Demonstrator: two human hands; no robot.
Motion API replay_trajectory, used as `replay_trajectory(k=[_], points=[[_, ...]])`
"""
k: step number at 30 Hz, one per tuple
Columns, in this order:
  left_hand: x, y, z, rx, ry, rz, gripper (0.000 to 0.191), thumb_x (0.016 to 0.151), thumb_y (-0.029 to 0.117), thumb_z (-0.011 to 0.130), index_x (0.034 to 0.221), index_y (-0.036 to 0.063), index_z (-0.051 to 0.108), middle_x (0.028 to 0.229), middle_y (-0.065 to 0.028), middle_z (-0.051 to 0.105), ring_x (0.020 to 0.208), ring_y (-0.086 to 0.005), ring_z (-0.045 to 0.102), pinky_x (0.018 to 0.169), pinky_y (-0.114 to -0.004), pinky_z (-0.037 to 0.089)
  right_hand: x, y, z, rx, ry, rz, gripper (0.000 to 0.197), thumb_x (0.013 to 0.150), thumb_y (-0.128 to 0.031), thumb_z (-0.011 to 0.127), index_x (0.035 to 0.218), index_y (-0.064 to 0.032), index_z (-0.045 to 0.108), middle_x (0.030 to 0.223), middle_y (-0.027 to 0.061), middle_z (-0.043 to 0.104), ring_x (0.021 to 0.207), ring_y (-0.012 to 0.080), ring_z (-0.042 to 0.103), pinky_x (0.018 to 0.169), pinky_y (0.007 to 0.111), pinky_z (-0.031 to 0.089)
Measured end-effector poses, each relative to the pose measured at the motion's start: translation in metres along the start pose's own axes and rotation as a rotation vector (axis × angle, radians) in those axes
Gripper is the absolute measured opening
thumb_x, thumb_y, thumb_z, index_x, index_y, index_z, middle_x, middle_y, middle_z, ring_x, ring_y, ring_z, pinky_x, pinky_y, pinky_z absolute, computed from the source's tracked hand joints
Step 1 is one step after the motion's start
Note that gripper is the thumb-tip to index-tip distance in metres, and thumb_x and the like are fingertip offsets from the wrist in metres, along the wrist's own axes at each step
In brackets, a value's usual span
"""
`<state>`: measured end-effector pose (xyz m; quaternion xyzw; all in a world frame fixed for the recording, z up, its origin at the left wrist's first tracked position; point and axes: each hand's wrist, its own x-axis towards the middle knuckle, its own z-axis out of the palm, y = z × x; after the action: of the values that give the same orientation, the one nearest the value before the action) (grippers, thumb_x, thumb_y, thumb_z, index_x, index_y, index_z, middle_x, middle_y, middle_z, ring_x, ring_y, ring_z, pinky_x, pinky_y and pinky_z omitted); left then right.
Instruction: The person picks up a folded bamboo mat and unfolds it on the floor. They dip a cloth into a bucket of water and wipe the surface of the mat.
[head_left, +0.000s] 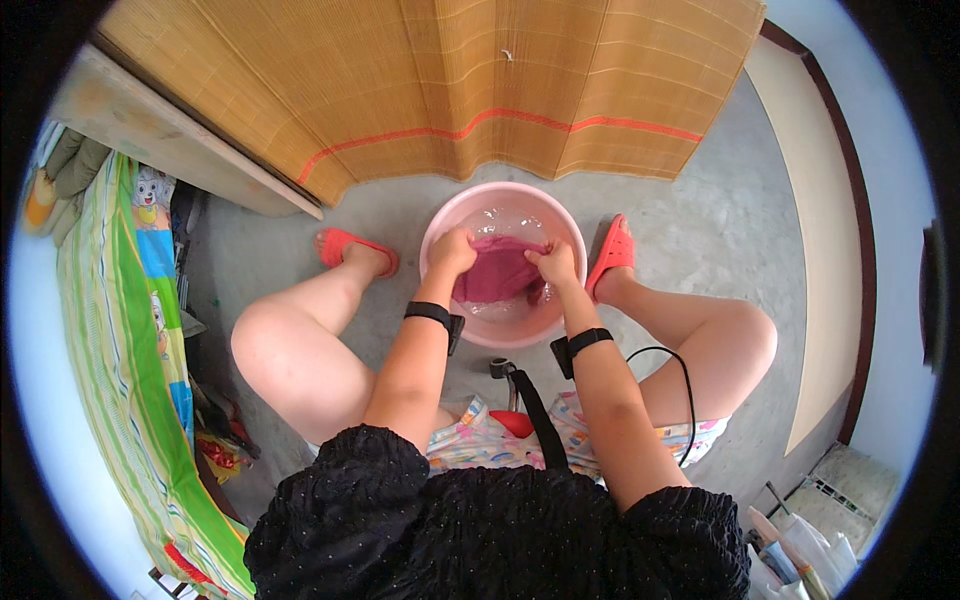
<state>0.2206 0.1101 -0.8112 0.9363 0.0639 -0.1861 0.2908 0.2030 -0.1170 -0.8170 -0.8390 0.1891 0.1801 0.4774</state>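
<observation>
A pink plastic basin (501, 335) holding water stands on the floor between my feet. Inside it, a wet magenta cloth (495, 271) is stretched between my two hands, its lower part lying in the water. My left hand (452, 253) grips the cloth's upper left corner, fingers curled in. At the upper right corner, my right hand (553, 262) pinches the edge between thumb and fingers. A small dark patch shows in the water below the right hand; I cannot tell what it is. Each wrist wears a black strap with a small device.
A bamboo mat curtain (525, 82) hangs just beyond the basin. Red slippers (613, 255) are on my feet, one each side. A bed with a green striped sheet (127, 315) runs along the left. Plastic bags (806, 555) sit at lower right. A black cable (686, 375) loops by my right arm.
</observation>
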Motion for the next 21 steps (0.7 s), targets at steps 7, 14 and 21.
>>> replay_trajectory(k=[7, 14, 21], points=[[0.014, 0.045, -0.079, -0.509, -0.074, 0.21, 0.022, 0.07, 0.007, 0.07, 0.09, 0.0032, 0.063, 0.081, -0.0111, 0.066, 0.079, -0.0192, 0.063, 0.071, -0.033, 0.05, 0.005, -0.046, -0.051, -0.08, -0.009, -0.201, 0.017, 0.074, -0.008, 0.071, 0.082, 0.0, 0.059, 0.075, 0.0153, 0.064, 0.071, 0.026, 0.063, 0.068, 0.038, 0.05], [0.007, 0.044, -0.056, -0.014, 0.12, 0.119, 0.027, 0.068, 0.015, 0.08, 0.089, 0.0076, 0.065, 0.081, -0.0124, 0.068, 0.08, -0.0276, 0.066, 0.072, -0.039, 0.052, 0.006, -0.026, -0.033, -0.04, 0.245, -0.3, 0.015, 0.072, -0.001, 0.067, 0.086, -0.003, 0.062, 0.078, 0.0148, 0.065, 0.074, 0.0329, 0.064, 0.071, 0.041, 0.05], [-0.011, -0.01, 0.038, 0.181, -0.073, -0.128, 0.023, 0.078, 0.014, 0.069, 0.101, 0.0139, 0.067, 0.105, -0.0129, 0.067, 0.1, -0.0312, 0.063, 0.084, -0.045, 0.049, -0.009, 0.023, 0.049, -0.616, 0.053, -0.207, 0.024, 0.075, -0.015, 0.065, 0.098, -0.0093, 0.065, 0.117, 0.0095, 0.051, 0.112, 0.0304, 0.049, 0.089, 0.046, 0.047]])
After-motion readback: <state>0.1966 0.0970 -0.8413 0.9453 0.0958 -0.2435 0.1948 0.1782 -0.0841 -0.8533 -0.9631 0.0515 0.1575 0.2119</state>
